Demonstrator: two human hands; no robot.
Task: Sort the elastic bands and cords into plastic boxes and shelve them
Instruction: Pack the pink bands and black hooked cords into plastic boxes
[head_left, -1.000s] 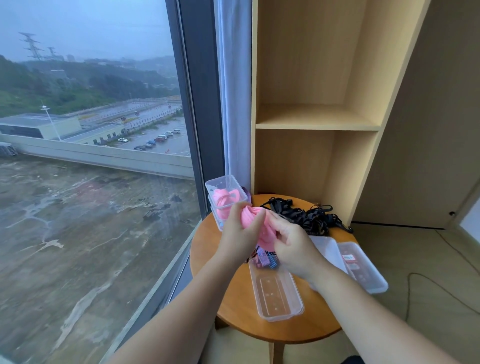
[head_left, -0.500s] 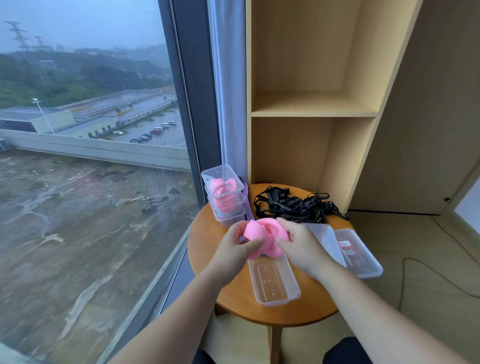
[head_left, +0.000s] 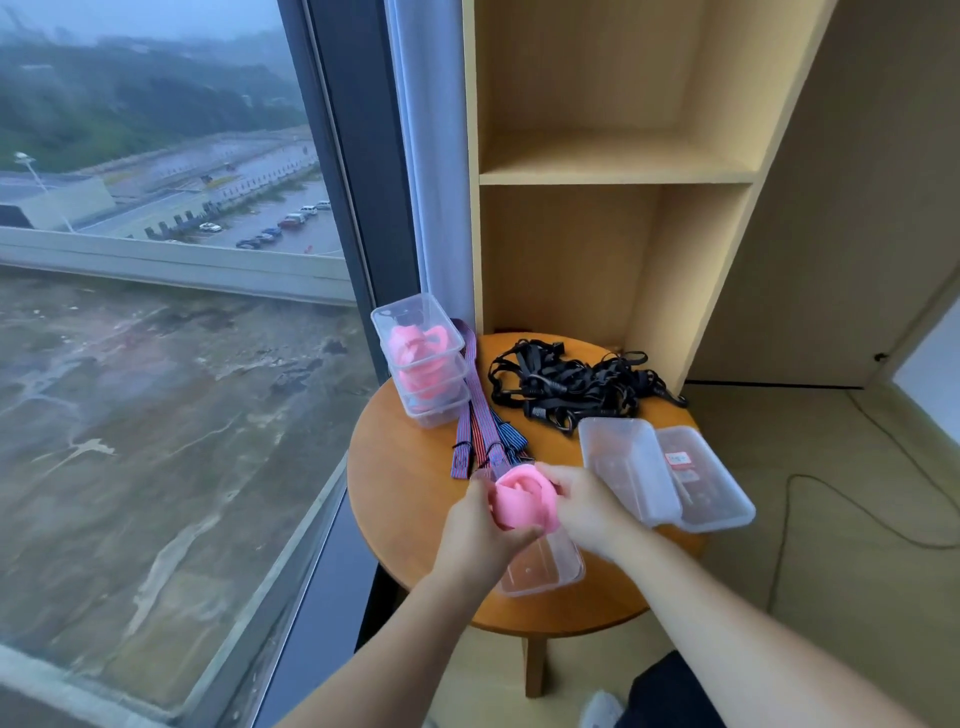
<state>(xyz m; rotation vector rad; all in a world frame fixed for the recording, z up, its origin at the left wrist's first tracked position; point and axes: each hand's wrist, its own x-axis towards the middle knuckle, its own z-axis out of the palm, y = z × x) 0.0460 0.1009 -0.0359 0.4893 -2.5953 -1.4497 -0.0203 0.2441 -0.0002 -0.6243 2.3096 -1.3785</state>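
Pink elastic band (head_left: 524, 499), wound into a coil, has come down over the last second. It was held up in front of the stacked boxes of pink bands (head_left: 421, 364) beyond the open box (head_left: 545, 569), and is now just above that box's far end. Fingers of the left hand (head_left: 480, 530) and right hand (head_left: 587, 506) curl round it from either side, gripping it. With the coil lowered, the striped straps (head_left: 480, 415) beyond the open box show on the counter (head_left: 405, 467); black cords (head_left: 566, 387) lie farther beyond, to the right. The coil looks ready to be pressed into the box. Straps, cords and the shelf (head_left: 613, 174) are still untouched.
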